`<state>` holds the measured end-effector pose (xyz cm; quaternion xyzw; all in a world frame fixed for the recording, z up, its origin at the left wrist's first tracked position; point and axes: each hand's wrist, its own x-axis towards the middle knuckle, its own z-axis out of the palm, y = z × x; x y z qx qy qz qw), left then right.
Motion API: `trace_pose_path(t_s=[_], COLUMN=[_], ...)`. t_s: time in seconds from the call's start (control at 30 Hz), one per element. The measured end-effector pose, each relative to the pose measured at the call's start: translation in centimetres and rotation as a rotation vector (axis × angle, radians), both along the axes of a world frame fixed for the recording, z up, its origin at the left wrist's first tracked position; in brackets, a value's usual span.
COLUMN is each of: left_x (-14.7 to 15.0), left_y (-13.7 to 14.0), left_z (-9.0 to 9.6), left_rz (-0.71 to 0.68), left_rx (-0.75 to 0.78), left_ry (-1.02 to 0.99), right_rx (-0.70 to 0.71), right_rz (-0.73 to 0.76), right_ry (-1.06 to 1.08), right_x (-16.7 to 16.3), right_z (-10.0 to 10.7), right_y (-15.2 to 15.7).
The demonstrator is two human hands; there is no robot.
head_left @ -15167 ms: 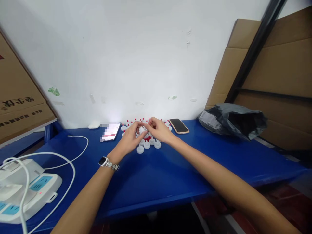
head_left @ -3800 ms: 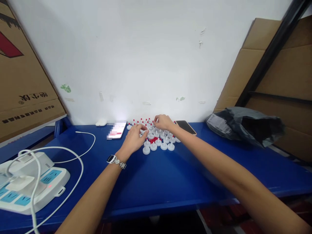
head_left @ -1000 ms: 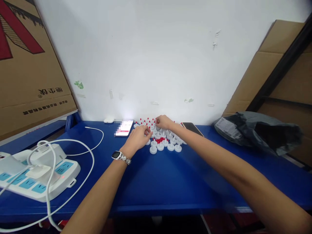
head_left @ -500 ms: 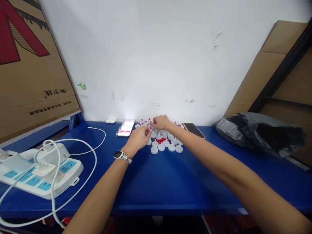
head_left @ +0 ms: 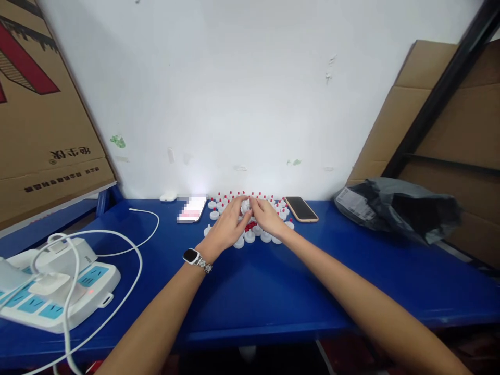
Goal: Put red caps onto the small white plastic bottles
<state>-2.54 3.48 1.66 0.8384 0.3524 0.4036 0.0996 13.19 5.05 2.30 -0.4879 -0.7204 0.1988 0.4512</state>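
Over the middle of a group of white nozzle caps, my two hands almost meet at the fingertips. My left hand (head_left: 226,224) curls its thumb and fingers about a white nozzle cap (head_left: 245,207). My right hand (head_left: 266,214) has its fingers bunched against the upper side of that cap; what is between them is hidden. Around both hands stand several white nozzle caps with small red tips (head_left: 214,213). In front, bare white nozzle caps (head_left: 249,237) surround a small heap of loose red tips (head_left: 250,226).
A lit phone (head_left: 192,209) lies left of the caps and a dark phone (head_left: 301,209) to their right. A white power strip (head_left: 99,291) with looped cables takes up the left side. Behind the right forearm lies a grey plastic bag (head_left: 394,208). Cardboard (head_left: 58,130) stands at left.
My right hand has drawn back from the far caps and come down beside my left hand. The left hand has moved slightly right, its fingers now around a cap. The view has shifted a little.
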Motion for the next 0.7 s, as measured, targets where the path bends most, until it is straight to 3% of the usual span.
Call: trace_pose_path(t_s=[0.1, 0.2, 0.4, 0.57, 0.7], left_x=[0.7, 1.4, 3.1, 4.1, 3.5], left_y=[-0.5, -0.8, -0.5, -0.2, 0.5], left_z=[0.3, 0.5, 0.0, -0.5, -0.2], left_rz=[-0.044, -0.029, -0.005, -0.045, 0.027], left_rx=[-0.046, -0.107, -0.301, -0.493, -0.543], left_ry=[-0.021, -0.129, -0.435, -0.637, -0.703], right_rx=[-0.072, -0.086, 0.069, 0.079, 0.095], right_rz=[0.109, 0.14, -0.021, -0.093, -0.165], right_ry=[0.269, 0.396, 0.23, 0.155, 0.126], right_x=[-0.2, -0.5, -1.2, -1.9, -1.7], right_z=[-0.9, -0.8, 0.8, 0.8, 1.1], right_y=[-0.9, -1.2, -2.4, -2.8, -2.8])
